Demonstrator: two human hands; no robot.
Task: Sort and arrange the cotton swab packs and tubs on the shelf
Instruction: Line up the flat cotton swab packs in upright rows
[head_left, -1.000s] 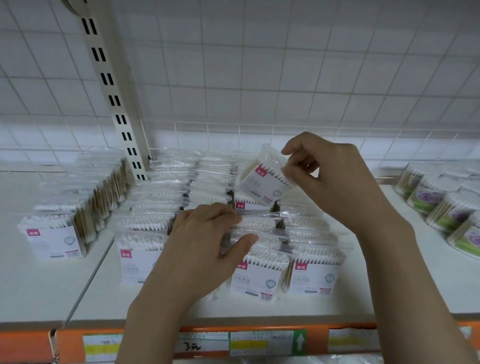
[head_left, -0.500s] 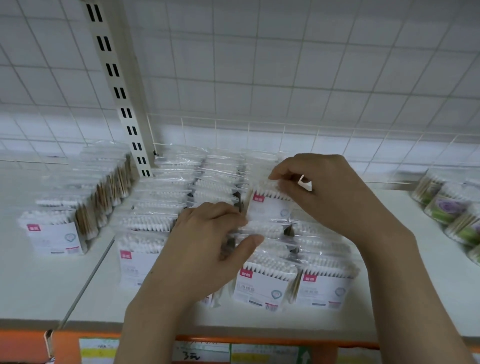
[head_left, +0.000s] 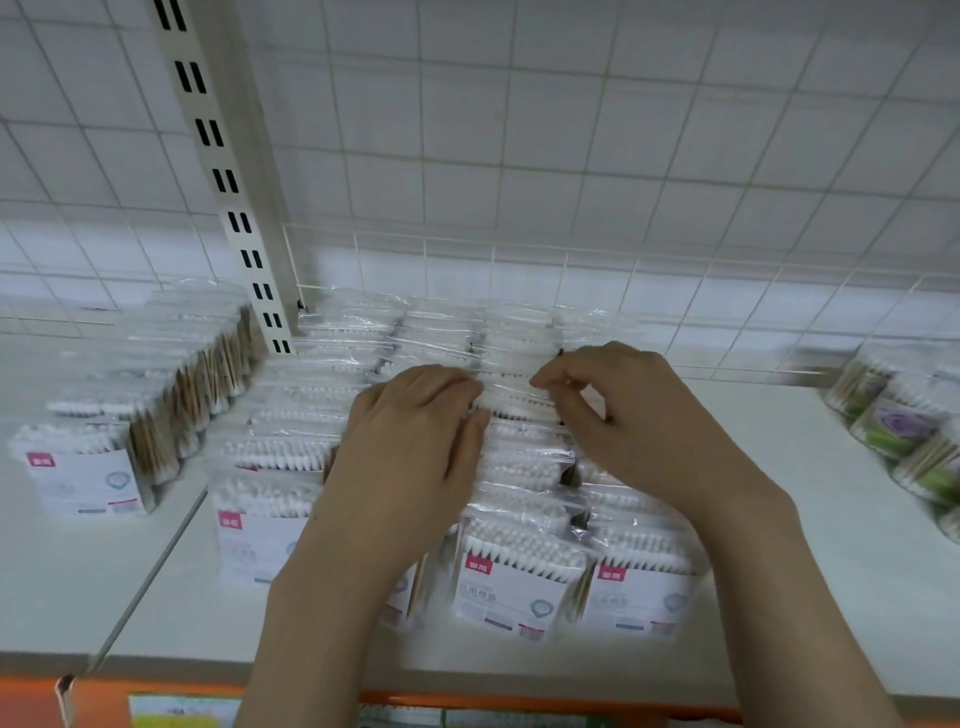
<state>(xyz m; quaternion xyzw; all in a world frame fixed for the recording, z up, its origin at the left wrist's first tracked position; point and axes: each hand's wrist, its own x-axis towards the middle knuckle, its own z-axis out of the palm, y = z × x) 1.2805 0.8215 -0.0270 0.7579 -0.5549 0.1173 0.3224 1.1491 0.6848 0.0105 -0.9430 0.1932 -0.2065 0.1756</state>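
while both hands sit mid-frame over the packs (head_left: 519, 566), left hand (head_left: 415, 447) lies flat, fingers straight and together, pressing on the rows. right hand (head_left: 628, 426) has fingers curled, pinching the top edge of one pack (head_left: 511, 400) in the third column. packs stand in rows on the white shelf (head_left: 810, 571); more at left (head_left: 83, 478). tubs (head_left: 898, 431) at right edge, blurred.

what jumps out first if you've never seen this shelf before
Two bare hands meet over the packed rows of cotton swab packs at the shelf's middle: the left hand lies flat on the packs, the right hand pinches the top of one. Round cotton swab tubs with flower labels sit at the far right.
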